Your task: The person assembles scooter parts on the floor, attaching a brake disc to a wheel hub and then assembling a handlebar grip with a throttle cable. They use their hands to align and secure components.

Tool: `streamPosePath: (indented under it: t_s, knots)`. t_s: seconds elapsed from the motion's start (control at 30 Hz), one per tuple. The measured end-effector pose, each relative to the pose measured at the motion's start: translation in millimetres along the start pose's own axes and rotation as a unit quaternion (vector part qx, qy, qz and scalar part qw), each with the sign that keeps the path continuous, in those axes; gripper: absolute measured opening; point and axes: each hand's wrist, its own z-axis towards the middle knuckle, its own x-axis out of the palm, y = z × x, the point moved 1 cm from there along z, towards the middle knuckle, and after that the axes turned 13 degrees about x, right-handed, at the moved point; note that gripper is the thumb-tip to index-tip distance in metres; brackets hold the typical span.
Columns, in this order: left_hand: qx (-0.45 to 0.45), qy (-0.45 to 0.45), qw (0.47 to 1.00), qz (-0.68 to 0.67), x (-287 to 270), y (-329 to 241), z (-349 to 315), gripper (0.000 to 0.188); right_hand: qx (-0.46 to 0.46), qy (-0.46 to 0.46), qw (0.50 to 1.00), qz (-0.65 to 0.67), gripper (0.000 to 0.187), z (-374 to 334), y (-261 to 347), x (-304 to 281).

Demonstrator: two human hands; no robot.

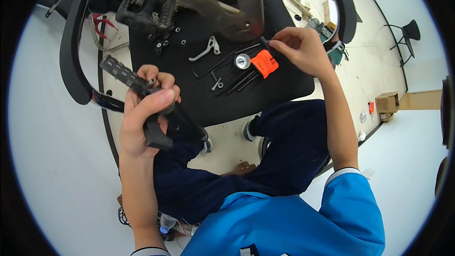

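My left hand (147, 109) is wrapped round a black bicycle handlebar part (124, 72) with a ribbed grip, and my thumb presses against a small clamp on it. At the far right of the black chair seat (189, 106), my right hand (301, 50) pinches a small dark rod (265, 42); its full shape is hidden by my fingers. Just beside that hand lies an orange hex key holder (264, 63). Several black hex keys (241, 83) lie around it, with a round silver cap (242, 61). A silver brake lever (206, 49) rests farther left.
A bicycle pedal (149, 7) and a dark bike part (227, 4) overhang the seat's far side. Small nuts and bolts (161, 45) lie beneath. Curved armrests (76, 42) flank the seat. Tools (301, 7) lie on the floor at right, with a cardboard box (387, 103) farther off.
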Motion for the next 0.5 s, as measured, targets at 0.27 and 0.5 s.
streamPosePath:
  t_s: [0.27,0.5]
  knots:
    - [0.032,-0.026,0.999,0.029,15,0,4,0.039,-0.173,-0.002,0.959,-0.224,0.032,-9,20,64]
    - [0.031,-0.048,0.998,0.013,12,6,4,0.037,0.001,0.147,0.923,0.356,0.04,-16,54,44]
